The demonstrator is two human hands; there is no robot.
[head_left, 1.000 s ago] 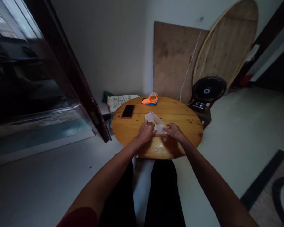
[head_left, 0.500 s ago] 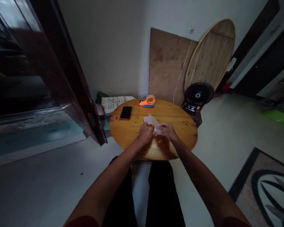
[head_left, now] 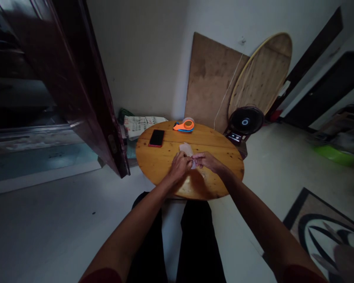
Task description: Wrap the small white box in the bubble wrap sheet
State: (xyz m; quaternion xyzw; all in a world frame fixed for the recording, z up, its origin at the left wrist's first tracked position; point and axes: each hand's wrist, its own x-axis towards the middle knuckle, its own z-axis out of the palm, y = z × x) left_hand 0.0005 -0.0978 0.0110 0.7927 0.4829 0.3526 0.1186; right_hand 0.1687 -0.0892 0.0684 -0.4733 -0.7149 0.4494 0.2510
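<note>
A thin, whitish translucent sheet (head_left: pixel 186 148) lies over the middle of the oval wooden table (head_left: pixel 153 163). My left hand (head_left: pixel 180 163) is closed on its near left part, fingers bent. From the right, my right hand (head_left: pixel 205 160) pinches the sheet's right edge, its fingertips touching those of my left hand. The part of the sheet between and under the fingers is mostly hidden. Beyond the hands, an orange and blue tape dispenser (head_left: pixel 184 125) rests near the table's far edge. A black-screened phone with a red edge (head_left: pixel 157 138) lies at the far left.
A black round fan (head_left: pixel 246 120) stands past the table's right end. Printed sacking (head_left: pixel 143 125) sits behind the left edge. A brown board (head_left: pixel 214 78) and a round wooden top (head_left: pixel 262 72) lean on the wall. A dark door frame (head_left: pixel 103 106) rises at left.
My right hand has moved left and now meets my left hand. Less of the sheet shows between them. The whole view has tilted slightly.
</note>
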